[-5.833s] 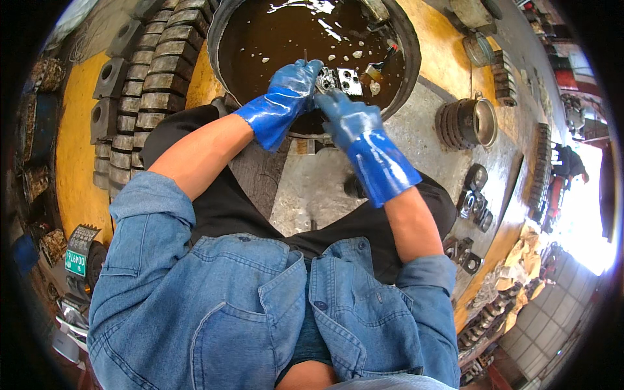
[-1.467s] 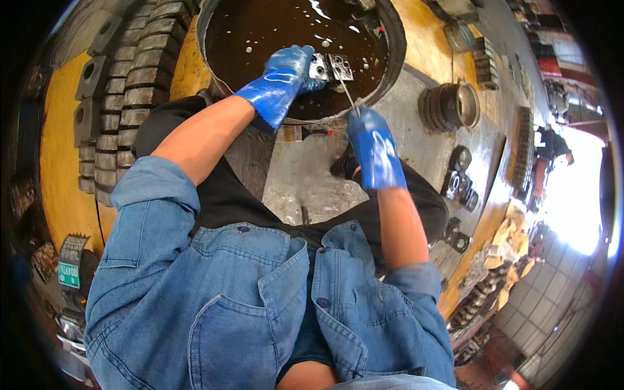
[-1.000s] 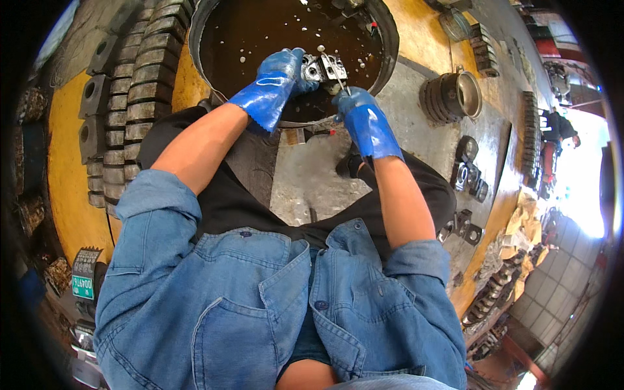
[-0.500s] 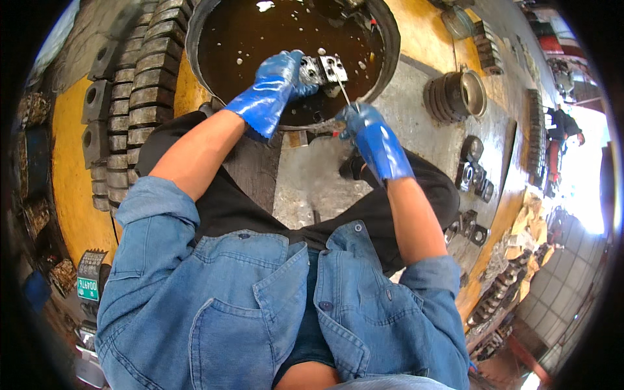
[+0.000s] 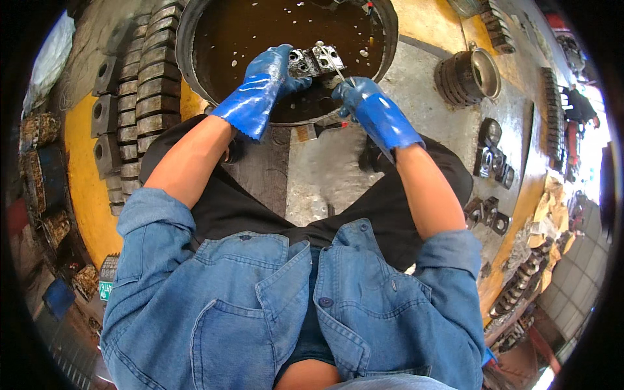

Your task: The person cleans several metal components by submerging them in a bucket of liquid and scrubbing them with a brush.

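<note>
- Head view: the left hand (image 5: 270, 73), gloved in blue, is closed on the left end of a metal block (image 5: 329, 58), its grip partly hidden.
- The right hand (image 5: 364, 97) is clamped on a thin rod (image 5: 333, 65) crossing the block; its near end disappears inside the fist.
- The block is above brown liquid in a round tub (image 5: 184, 55), whose far rim is cut off.
- A green label (image 5: 105, 290), left, bears white characters, partly covered.
- Grey, stained floor (image 5: 416, 73); yellow boards (image 5: 84, 201) at left.
</note>
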Available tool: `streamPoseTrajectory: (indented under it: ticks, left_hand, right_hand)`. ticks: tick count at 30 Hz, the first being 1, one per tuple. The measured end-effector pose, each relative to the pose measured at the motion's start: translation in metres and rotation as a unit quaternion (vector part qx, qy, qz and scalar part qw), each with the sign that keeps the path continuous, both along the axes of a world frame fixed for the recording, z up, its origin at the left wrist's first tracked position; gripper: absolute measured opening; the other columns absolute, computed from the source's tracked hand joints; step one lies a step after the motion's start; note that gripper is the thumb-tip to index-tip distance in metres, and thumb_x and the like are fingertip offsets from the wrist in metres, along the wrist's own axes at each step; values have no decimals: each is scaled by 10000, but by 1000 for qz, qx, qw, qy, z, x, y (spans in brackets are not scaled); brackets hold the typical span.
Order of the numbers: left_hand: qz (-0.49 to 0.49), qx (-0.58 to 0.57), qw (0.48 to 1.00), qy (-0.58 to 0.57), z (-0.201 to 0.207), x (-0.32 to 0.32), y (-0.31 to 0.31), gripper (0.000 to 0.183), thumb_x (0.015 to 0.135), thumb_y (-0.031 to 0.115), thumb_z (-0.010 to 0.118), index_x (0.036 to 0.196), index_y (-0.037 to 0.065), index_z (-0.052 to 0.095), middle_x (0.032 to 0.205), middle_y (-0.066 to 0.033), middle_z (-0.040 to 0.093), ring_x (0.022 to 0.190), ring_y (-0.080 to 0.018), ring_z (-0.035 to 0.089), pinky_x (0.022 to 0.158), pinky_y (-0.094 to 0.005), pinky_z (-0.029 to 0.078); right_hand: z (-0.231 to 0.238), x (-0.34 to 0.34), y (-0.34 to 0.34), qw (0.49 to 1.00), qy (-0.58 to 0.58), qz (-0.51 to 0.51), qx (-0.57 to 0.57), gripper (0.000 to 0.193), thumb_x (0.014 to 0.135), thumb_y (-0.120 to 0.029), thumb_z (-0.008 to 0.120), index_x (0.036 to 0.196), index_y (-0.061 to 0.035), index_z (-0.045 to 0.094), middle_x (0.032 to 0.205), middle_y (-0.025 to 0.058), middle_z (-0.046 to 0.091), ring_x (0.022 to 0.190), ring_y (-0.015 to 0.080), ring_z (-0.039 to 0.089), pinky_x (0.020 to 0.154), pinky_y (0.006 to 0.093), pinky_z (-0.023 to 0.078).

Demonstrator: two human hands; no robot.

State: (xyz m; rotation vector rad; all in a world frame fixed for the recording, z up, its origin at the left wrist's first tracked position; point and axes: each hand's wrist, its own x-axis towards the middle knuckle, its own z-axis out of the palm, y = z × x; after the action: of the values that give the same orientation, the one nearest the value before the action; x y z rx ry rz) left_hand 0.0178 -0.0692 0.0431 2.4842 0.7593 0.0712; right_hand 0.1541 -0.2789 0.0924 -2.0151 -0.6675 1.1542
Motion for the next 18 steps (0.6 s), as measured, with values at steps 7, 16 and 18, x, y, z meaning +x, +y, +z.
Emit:
streamPoseTrajectory:
  ticks: [7,16,18]
  left_hand:
    - [1,-2,999,41,2,-1,-1,1001,727,440,944,1536,53,499,1456,-226,618,1365,-396,586,1155,-462,476]
    - [20,4,999,33,-4,-4,0,948,716,432,948,1498,77,546,1426,-211,647,1333,-384,617,1133,-462,500]
    - [17,0,999,38,-1,-1,-1,954,714,427,953,1502,76,545,1429,-208,646,1335,-385,615,1135,-461,499]
  right_hand:
    - [15,6,-10,993,32,25,-115,284,1050,-216,512,1127,-96,757,764,76,734,572,138,628,524,299,507]
    - [14,0,-8,991,93,30,-87,313,1065,-216,469,1171,-102,741,763,73,740,551,129,627,492,284,500]
    - [15,0,-11,991,95,35,-83,316,1070,-234,468,1175,-103,736,767,66,739,546,129,622,491,284,500]
